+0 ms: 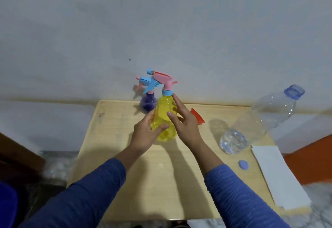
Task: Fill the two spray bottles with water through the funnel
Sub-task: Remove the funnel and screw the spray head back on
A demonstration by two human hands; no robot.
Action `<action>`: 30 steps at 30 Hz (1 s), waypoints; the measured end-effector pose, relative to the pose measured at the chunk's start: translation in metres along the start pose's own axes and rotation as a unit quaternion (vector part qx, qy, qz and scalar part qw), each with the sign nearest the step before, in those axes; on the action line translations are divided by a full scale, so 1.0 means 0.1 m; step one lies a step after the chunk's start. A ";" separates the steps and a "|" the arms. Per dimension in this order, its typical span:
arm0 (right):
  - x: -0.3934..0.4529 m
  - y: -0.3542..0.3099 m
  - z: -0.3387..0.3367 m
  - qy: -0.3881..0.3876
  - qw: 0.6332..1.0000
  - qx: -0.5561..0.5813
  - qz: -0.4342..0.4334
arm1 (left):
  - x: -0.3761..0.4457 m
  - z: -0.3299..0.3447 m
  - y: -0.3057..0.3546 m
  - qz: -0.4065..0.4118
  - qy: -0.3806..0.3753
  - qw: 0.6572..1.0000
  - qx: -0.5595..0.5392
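Note:
A yellow spray bottle (164,105) with a pink trigger head and blue collar stands at the middle of the small wooden table (115,138). My left hand (146,134) wraps its lower body from the left. My right hand (183,121) rests against its right side with fingers spread. Behind it, by the wall, stands a purple spray bottle (148,103) with a blue trigger head. A red funnel (197,117) lies on the table, partly hidden behind my right hand. A large clear water bottle (258,121) stands uncapped at the right with a little water at its bottom.
The bottle's blue cap (243,164) lies on the table near the right front. A white folded cloth or paper (276,175) lies along the table's right edge. The wall runs close behind the table. Floor shows on both sides.

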State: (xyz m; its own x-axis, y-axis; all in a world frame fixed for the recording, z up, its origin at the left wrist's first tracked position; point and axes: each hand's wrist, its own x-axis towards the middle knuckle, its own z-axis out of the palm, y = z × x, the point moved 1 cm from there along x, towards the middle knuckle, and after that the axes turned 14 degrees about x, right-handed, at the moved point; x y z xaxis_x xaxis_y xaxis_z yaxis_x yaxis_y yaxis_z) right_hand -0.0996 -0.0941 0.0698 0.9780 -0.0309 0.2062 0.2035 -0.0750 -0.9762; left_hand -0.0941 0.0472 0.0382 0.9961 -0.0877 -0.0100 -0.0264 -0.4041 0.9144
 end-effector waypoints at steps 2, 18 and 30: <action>0.04 0.02 -0.04 0.033 0.999 -0.018 -0.008 | 0.08 0.04 0.03 0.006 -0.020 1.000 0.012; 0.92 0.59 -0.46 0.079 0.995 -0.051 0.019 | 1.09 0.73 -0.05 -0.037 -0.011 0.997 0.071; 1.06 1.05 -0.45 0.099 0.995 0.002 0.028 | 1.28 0.97 -0.29 -0.076 0.103 0.984 0.126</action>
State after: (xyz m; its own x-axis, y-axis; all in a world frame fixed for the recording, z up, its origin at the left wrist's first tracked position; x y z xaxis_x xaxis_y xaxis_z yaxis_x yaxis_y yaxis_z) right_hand 0.0236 -0.1504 -0.0074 0.9601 -0.2298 0.1596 0.1486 -0.0645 -0.9868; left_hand 0.0257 -0.0403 -0.0285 0.9852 0.1679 -0.0336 0.1310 -0.6130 0.7791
